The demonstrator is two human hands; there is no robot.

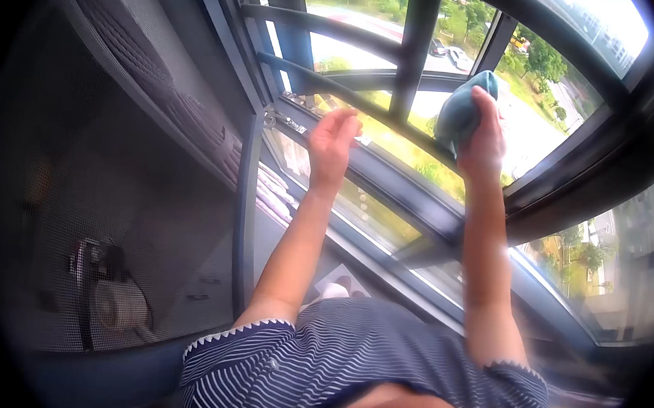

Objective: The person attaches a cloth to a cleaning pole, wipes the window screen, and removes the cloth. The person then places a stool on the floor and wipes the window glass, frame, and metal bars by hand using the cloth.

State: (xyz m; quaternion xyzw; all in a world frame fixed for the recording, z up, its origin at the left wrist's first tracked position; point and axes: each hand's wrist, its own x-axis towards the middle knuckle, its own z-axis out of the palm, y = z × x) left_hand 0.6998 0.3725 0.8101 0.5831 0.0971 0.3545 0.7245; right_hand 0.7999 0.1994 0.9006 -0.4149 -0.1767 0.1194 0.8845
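Note:
My right hand (486, 135) is raised at the window and wrapped round a folded teal cloth (458, 115). The cloth overlaps the dark window bars and the glass behind them; whether it touches either is not clear. My left hand (331, 147) is held up further left, near a dark horizontal bar (313, 78) and above the window sill frame (411, 191). Its fingers are bent and pressed together, and what they hold, if anything, is too small to tell.
A mesh screen panel (129, 213) fills the left side, with a grey curtain (168, 87) behind it. Dark bars cross the window. A curved dark frame (609, 186) is at the right. Trees and parked cars (458, 58) show far below outside.

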